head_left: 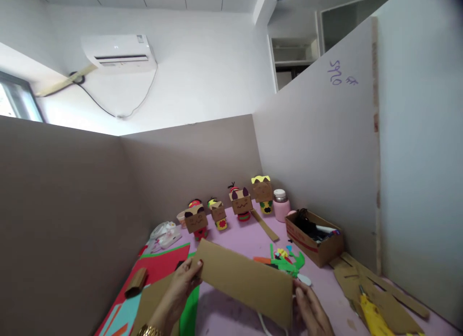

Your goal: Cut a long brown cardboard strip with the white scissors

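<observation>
Both my hands hold a flat brown cardboard sheet (244,280) above the pink table (249,239). My left hand (181,285) grips its left edge, with a gold bracelet on the wrist. My right hand (311,309) grips the sheet's lower right corner. Under the sheet lie red paper (162,266) and green paper (188,309), and a small cardboard roll (136,282) rests to the left.
Several cardboard box figures (240,201) stand in a row at the back, beside a pink bottle (281,204). A cardboard box (314,237) with pens sits at right. Green paper scraps (287,261), cardboard offcuts (376,287) and a yellow cutter (372,316) lie nearby. Partition walls enclose the table.
</observation>
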Demonstrator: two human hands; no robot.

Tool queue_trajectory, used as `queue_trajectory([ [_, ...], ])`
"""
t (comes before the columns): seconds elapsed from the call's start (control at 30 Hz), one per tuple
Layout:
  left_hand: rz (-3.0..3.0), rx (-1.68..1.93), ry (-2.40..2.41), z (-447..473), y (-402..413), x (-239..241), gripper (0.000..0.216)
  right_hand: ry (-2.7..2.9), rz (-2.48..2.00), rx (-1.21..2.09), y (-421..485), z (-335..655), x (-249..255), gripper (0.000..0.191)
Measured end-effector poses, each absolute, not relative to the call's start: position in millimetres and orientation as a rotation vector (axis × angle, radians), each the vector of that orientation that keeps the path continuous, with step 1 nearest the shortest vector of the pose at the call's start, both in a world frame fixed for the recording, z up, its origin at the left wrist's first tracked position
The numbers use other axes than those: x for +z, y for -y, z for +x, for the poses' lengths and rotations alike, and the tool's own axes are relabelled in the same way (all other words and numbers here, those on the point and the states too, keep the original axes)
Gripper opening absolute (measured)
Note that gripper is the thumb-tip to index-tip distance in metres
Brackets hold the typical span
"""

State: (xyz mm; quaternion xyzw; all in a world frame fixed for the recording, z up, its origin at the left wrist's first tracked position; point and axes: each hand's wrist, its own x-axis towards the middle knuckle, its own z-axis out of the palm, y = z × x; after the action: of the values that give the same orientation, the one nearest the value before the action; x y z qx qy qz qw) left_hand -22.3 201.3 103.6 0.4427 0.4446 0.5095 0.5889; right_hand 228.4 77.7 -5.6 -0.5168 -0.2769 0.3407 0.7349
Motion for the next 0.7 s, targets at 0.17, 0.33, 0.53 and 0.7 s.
queue_trajectory([
  [0.17,0.998,1.226,-1.002,-20,-160,111,0.033,0.767,-0.894,1.177,-66,224,12,0.036],
  [0.33,0.873,1.421,-0.928,2,-112,81,0.034,0.736,-0.846,1.241,-52,214,21,0.033],
  [0.53,0.840,1.216,-0.804,29,-62,36,0.038,0.747,-0.864,1.308,-40,209,21,0.028],
  [0.7,0.716,1.323,-0.834,13,-59,26,0.032,0.795,-0.781,1.521,-34,204,15,0.020],
])
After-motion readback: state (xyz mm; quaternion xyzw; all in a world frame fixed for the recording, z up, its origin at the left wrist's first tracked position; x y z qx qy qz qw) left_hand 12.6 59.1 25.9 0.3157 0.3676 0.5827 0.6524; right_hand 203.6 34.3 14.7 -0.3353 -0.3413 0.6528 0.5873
